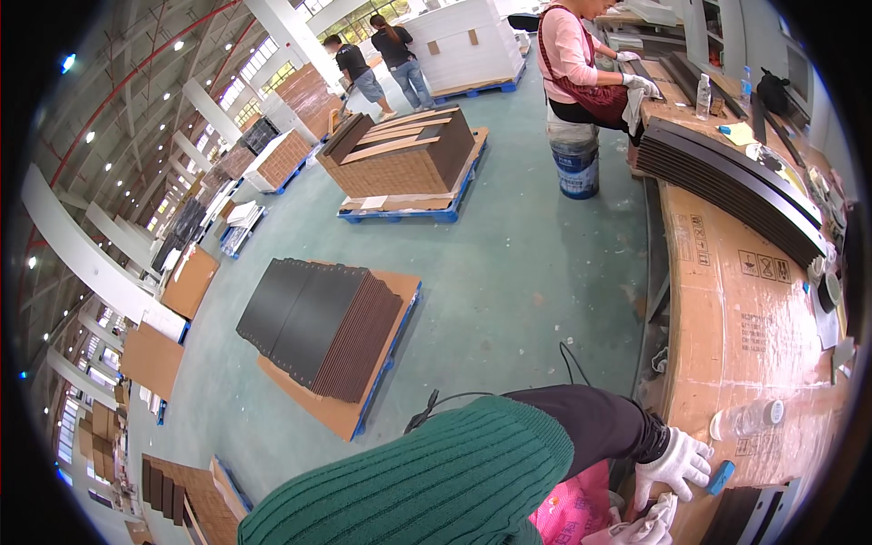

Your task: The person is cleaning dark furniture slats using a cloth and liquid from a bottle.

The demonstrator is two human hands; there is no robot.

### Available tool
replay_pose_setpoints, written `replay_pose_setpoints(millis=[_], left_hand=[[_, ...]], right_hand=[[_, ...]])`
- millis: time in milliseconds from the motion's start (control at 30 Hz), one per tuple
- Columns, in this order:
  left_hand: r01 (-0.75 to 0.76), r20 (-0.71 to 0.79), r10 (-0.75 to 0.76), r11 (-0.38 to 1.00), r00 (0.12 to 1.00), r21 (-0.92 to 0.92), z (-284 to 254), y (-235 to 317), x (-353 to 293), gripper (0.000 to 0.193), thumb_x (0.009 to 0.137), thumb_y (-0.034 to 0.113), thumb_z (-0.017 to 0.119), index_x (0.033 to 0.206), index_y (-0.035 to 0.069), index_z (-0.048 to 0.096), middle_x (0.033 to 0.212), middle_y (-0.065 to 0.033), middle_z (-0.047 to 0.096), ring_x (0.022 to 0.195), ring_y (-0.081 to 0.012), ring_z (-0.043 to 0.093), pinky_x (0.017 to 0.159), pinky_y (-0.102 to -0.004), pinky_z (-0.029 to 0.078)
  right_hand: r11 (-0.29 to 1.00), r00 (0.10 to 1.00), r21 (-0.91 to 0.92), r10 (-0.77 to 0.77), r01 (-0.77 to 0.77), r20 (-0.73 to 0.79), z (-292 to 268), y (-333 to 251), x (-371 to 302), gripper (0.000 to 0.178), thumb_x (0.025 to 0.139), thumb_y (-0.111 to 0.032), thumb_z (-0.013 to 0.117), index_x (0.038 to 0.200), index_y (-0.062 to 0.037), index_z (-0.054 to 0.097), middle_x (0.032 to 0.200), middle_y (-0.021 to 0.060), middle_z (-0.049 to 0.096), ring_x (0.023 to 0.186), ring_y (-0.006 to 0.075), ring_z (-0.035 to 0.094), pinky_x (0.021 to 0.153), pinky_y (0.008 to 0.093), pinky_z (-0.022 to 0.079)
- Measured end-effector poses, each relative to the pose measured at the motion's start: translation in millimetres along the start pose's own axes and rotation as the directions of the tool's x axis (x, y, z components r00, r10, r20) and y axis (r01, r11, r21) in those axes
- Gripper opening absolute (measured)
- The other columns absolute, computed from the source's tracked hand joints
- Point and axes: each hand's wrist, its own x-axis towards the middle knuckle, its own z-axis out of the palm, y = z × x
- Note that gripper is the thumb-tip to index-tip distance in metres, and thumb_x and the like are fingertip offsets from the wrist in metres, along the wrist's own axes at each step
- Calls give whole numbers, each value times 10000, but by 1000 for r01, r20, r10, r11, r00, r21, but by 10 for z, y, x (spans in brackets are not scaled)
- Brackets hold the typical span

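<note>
My left hand [674,465], in a white knit glove, rests at the near edge of the cardboard-covered workbench [718,363]. Its fingers are spread, with nothing visible in them. Just right of the fingertips is a small blue block [720,477]. A clear plastic bottle [749,421] lies on its side beyond that hand. My right hand [640,529], also gloved in white, is at the lower edge, partly cut off; its fingers and anything in them cannot be made out. Dark strip-like panels [749,516] lie beside the hands at the lower right.
Farther along the bench rests a stack of long dark strips [727,186]. A gloved person [581,64] sits there on a bucket [574,163]. Left, a pallet carries dark panels [318,318]; another stack [409,150] stands behind. A black cable [436,400] trails near my arm. Two people stand far back.
</note>
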Motion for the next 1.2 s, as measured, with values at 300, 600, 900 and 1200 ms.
replay_pose_setpoints(millis=[300, 600, 900, 1200], left_hand=[[11, -4, -11, 999, 1000, -32, -15, 7, -5, 983, 591, 916, 724, 1180, 129, 752, 1318, -261, 672, 1291, -478, 594, 1125, -670, 371], [24, 40, -23, 999, 999, -31, -12, -4, -11, 1017, 593, 938, 707, 1209, 129, 747, 1344, -254, 661, 1307, -475, 581, 1137, -664, 362], [20, 37, -20, 1000, 999, -16, -45, 21, -6, 1034, 601, 934, 708, 1252, 131, 725, 1360, -250, 654, 1310, -466, 581, 1140, -664, 356], [20, 25, -19, 999, 1000, -39, -61, 21, 41, 1014, 598, 916, 728, 1231, 125, 732, 1352, -252, 659, 1310, -472, 580, 1139, -664, 356]], right_hand=[[975, 967, 198, 49, -100, 252, -310, -176, 406, 281, 1007, -234, 652, 1212, -69, 751, 1045, 149, 783, 903, 329, 760, 783, 435, 598], [903, 785, 216, 181, -371, 592, -426, -185, 727, 334, 996, -201, 655, 1271, -45, 762, 1146, 169, 794, 1035, 321, 777, 880, 418, 607], [879, 690, 150, 238, -453, 684, -439, -186, 814, 356, 987, -199, 666, 1290, -33, 750, 1129, 186, 792, 1012, 333, 776, 859, 402, 605], [879, 721, 198, 208, -434, 661, -372, -75, 716, 372, 956, -179, 691, 1296, -38, 745, 1134, 180, 793, 1029, 304, 777, 882, 384, 603]])
